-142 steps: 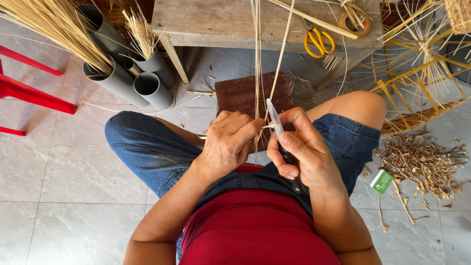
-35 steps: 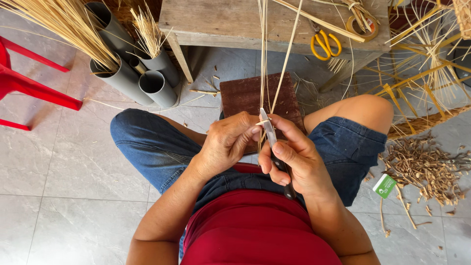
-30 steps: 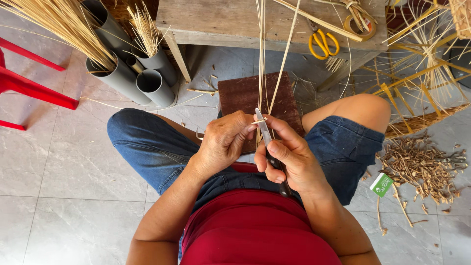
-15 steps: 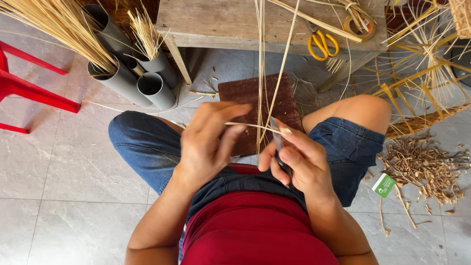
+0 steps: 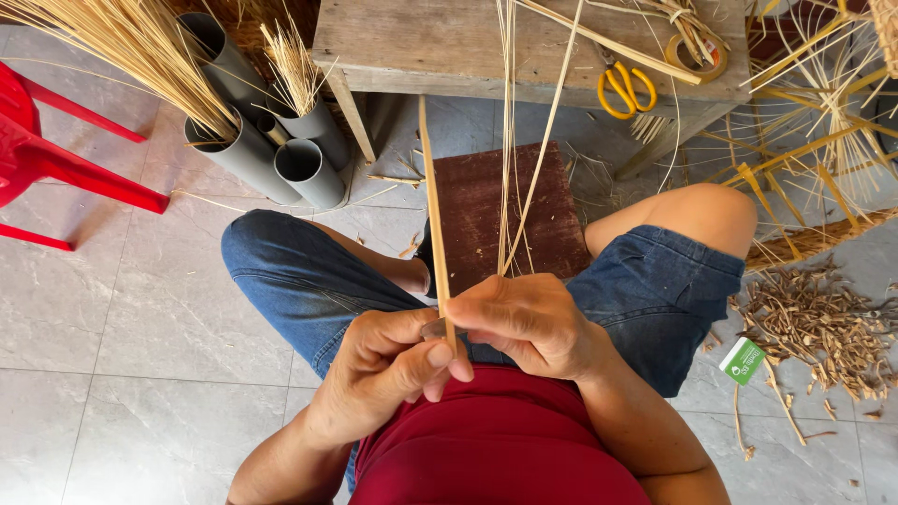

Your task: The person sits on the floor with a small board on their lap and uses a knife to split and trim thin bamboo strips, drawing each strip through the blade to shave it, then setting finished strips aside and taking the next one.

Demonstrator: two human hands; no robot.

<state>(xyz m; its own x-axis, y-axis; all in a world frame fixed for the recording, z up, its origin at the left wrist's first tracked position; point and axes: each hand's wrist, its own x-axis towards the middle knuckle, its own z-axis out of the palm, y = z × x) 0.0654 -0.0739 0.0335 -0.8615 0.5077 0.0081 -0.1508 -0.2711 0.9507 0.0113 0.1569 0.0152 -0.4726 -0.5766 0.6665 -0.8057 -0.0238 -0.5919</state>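
Note:
My left hand (image 5: 379,374) pinches a flat pale cane strip (image 5: 429,196) between thumb and fingers; the strip stands upright in front of my lap. Touching it from the right, my right hand (image 5: 533,323) is closed around a small knife (image 5: 434,328), whose blade tip shows against the strip's lower end. Several thin pale strands (image 5: 510,168) rise from the right hand's fingers up past the table edge. Both hands are above my knees in blue denim shorts.
Grey pipes (image 5: 271,154) holding straw bundles stand at the upper left beside a red chair (image 5: 56,159). A wooden table (image 5: 440,47) carries yellow scissors (image 5: 622,89) and a tape roll (image 5: 697,61). A brown board (image 5: 477,206) lies on the floor; cane scraps (image 5: 814,323) and a green packet (image 5: 744,360) lie at the right.
The left hand has come back to the right hand, and the cane strip has swung from lying across to standing upright. The knife blade now meets the strip's lower end.

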